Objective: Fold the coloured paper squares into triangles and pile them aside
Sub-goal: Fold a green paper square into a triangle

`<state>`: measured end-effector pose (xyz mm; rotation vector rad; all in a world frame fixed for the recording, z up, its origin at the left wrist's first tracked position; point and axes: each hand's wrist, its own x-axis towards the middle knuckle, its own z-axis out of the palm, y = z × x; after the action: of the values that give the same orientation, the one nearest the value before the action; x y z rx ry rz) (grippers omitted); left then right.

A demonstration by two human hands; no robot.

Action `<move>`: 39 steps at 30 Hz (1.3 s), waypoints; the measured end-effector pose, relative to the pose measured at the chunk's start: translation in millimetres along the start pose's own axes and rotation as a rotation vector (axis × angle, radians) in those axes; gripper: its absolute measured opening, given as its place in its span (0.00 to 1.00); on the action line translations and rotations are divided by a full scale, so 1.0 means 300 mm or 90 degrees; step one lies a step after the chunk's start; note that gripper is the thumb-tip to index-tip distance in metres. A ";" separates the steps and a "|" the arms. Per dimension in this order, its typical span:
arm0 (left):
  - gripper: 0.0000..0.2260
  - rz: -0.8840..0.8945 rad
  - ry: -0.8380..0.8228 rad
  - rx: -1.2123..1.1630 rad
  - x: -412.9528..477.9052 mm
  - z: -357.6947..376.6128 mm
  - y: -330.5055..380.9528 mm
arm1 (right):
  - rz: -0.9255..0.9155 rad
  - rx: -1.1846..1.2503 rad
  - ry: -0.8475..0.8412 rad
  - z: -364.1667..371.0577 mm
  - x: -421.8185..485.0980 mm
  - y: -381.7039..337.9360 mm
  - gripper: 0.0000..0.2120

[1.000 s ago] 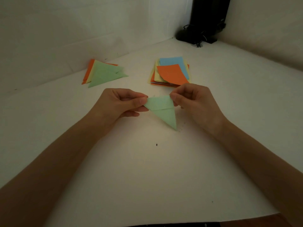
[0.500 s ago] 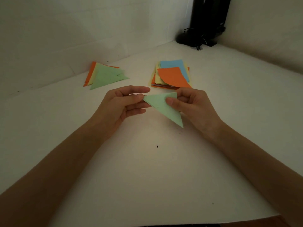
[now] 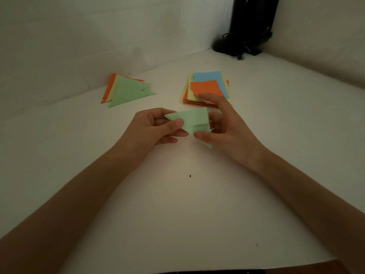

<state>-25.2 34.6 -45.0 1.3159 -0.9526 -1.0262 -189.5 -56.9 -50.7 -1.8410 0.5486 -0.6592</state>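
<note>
A light green folded paper [image 3: 194, 119] is held just above the white table between both hands. My left hand [image 3: 154, 129] pinches its left corner with thumb and fingers. My right hand [image 3: 223, 125] holds its right side, thumb on the lower edge and fingers spread behind it. A flap of the green paper stands partly open, showing a crease. Behind, a stack of coloured paper squares [image 3: 207, 89] lies with an orange sheet and a blue one on top. To the left rests a pile of folded triangles [image 3: 126, 90], green over yellow and orange.
The white table [image 3: 177, 204] meets white walls at the back and right. A black stand with cables [image 3: 246, 36] occupies the far corner. A small dark speck [image 3: 190, 176] lies on the table between my forearms.
The green paper has turned in my hands and a flap has lifted open. My right hand's fingers have spread out behind it; my left hand has closed its pinch on the left corner.
</note>
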 end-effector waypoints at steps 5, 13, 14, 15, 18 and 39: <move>0.13 0.022 -0.057 0.055 -0.004 0.010 0.003 | -0.014 -0.099 0.025 -0.005 0.005 0.012 0.09; 0.25 0.049 -0.059 0.056 -0.007 0.019 0.003 | -0.012 -0.107 0.140 -0.010 0.000 -0.012 0.10; 0.24 0.052 -0.062 0.059 -0.007 0.019 0.003 | -0.012 -0.103 0.146 -0.011 0.000 -0.010 0.10; 0.22 0.055 -0.062 0.064 -0.008 0.019 0.003 | -0.016 -0.108 0.149 -0.010 -0.001 -0.010 0.09; 0.14 0.062 -0.056 0.082 -0.005 0.016 -0.006 | -0.024 -0.125 0.171 -0.005 -0.002 -0.013 0.10; 0.02 0.171 -0.044 0.122 -0.008 0.017 -0.020 | 0.132 0.166 0.121 -0.005 0.006 -0.024 0.02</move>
<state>-31.1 35.6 -50.7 1.2710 -1.2688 -0.7920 -188.8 -56.5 -43.1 -1.4644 0.7320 -0.7317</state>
